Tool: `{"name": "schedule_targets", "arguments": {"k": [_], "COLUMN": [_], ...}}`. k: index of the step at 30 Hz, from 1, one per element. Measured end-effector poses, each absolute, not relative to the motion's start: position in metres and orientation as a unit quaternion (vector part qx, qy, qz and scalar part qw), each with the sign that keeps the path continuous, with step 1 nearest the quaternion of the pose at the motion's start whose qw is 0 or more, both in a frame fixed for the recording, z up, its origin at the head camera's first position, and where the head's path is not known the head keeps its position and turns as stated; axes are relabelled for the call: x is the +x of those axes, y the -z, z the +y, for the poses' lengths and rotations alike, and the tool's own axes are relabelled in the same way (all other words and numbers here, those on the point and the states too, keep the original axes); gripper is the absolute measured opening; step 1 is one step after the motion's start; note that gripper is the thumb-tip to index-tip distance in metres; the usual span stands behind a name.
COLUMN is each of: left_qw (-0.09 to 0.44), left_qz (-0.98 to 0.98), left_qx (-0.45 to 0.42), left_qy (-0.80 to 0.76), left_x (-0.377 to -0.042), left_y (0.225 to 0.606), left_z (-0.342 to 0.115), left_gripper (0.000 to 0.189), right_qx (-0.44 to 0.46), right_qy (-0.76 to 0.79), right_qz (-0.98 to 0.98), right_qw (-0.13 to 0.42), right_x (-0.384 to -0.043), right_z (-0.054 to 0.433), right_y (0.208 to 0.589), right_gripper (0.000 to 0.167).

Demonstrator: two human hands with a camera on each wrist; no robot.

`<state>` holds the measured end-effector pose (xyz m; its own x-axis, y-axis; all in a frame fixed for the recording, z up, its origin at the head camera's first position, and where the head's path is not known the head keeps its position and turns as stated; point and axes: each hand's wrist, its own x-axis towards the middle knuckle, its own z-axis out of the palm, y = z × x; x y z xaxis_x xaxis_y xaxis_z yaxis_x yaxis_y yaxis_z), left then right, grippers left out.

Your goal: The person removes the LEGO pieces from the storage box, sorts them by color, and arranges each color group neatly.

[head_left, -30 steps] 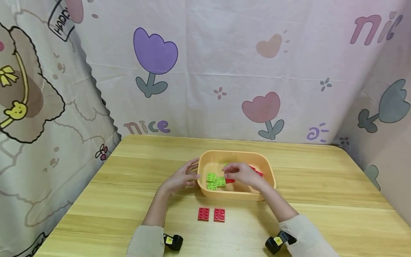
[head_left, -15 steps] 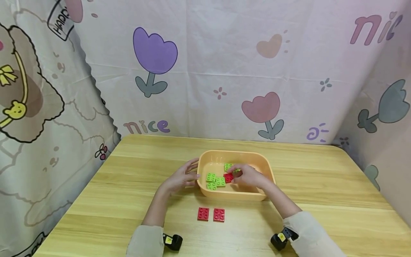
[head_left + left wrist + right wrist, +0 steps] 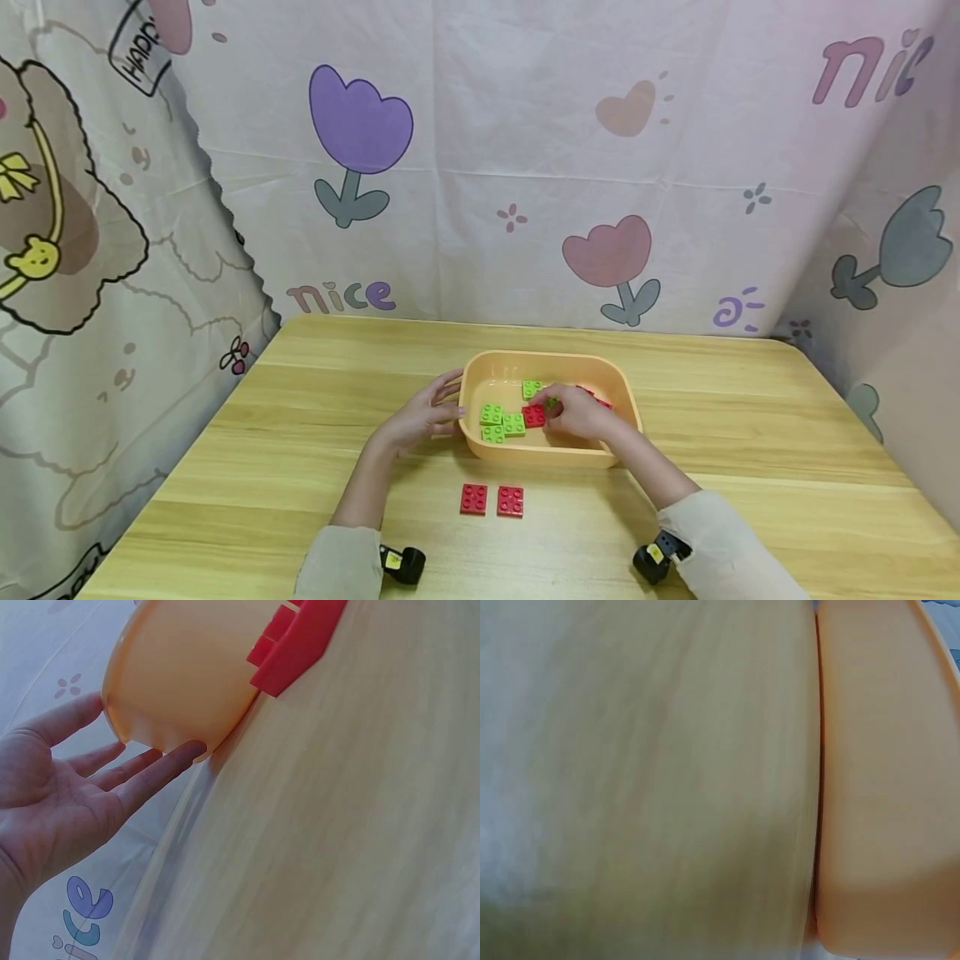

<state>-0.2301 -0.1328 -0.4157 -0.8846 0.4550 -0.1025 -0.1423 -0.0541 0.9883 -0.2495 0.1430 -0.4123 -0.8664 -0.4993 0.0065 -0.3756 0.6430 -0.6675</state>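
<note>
My left hand point(image 3: 422, 414) rests against the left end of the yellow-orange plastic tray point(image 3: 525, 455). In the left wrist view its fingers point(image 3: 161, 774) are fairly straight, their tips touching the tray wall. Inside the tray, my right hand point(image 3: 579, 412) pinches a red toy brick point(image 3: 533, 416) at its right side with thumb and forefinger. A green brick point(image 3: 532, 389) lies just behind, and several more, such as this green brick point(image 3: 491, 414), sit at the left. Other red bricks point(image 3: 602, 404) are partly hidden behind the right hand, which is out of sight in the right wrist view.
Two red bricks, the left brick point(image 3: 473, 499) and the right brick point(image 3: 511, 502), lie side by side on the wooden table point(image 3: 337, 358) in front of the tray. A patterned cloth point(image 3: 480, 167) hangs behind the table and at both sides. Each wrist wears a small black camera point(image 3: 405, 565).
My right hand has shifted slightly right within the tray, uncovering the red brick and the green brick behind it. My left hand stays at the tray's left end.
</note>
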Motion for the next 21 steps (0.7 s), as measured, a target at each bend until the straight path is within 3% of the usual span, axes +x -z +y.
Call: {"name": "schedule_targets", "arguments": {"k": [21], "left_qw": [0.206], "left_qz": [0.659], "left_qx": [0.123], "left_qy": [-0.713], "left_x": [-0.2286], "left_y": [0.4147], "left_z": [-0.1331], "left_gripper": [0.066], "right_qx": [-0.268], "right_qy": [0.355], "right_qz": [0.893], "right_qw": [0.065], "right_x": [-0.2490], "right_z": [0.1445], "right_y": [0.4100], "right_gripper": [0.034]}}
